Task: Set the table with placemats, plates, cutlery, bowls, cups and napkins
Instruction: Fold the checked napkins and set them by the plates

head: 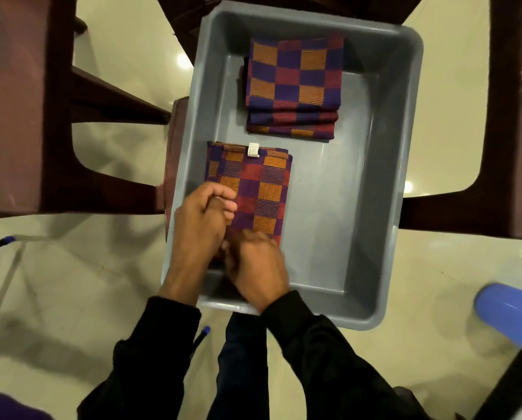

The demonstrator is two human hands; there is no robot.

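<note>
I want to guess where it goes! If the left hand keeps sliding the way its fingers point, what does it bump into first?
The left hand already rests on the near checked cloth. Going straight on, it would probably cross that cloth and meet the far folded stack, though depth is hard to judge.

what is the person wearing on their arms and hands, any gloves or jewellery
Both arms are in long black sleeves: the left sleeve and right sleeve each end at the wrist. The left hand and right hand are bare, with no gloves. No watch or bracelet shows; motion blur makes rings hard to rule out.
</note>
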